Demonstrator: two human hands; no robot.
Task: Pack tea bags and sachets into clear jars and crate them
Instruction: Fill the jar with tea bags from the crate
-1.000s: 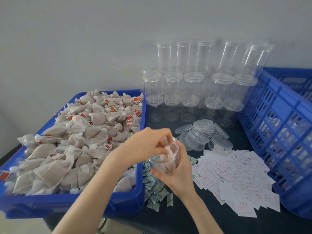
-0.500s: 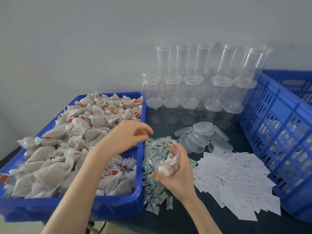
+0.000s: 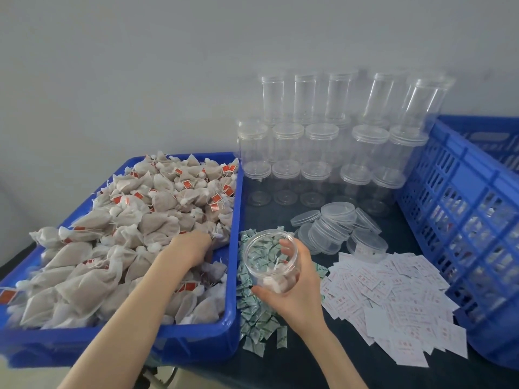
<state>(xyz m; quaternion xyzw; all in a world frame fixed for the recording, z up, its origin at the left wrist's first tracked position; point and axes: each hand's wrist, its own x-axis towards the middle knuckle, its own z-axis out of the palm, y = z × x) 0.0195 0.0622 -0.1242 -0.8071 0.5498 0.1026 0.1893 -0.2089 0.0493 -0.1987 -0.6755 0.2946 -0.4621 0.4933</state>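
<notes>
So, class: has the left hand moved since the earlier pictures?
Yes. The left hand has moved left from the jar mouth into the blue tray, reaching among the tea bags.

Blue tray (image 3: 233, 327); beige tea bags (image 3: 157, 209), red tags; clear jar (image 3: 271, 256).

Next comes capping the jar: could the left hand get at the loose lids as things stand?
Probably not directly: the left hand is in the tea bag tray, and the held jar and right hand sit between it and the lids.
</notes>
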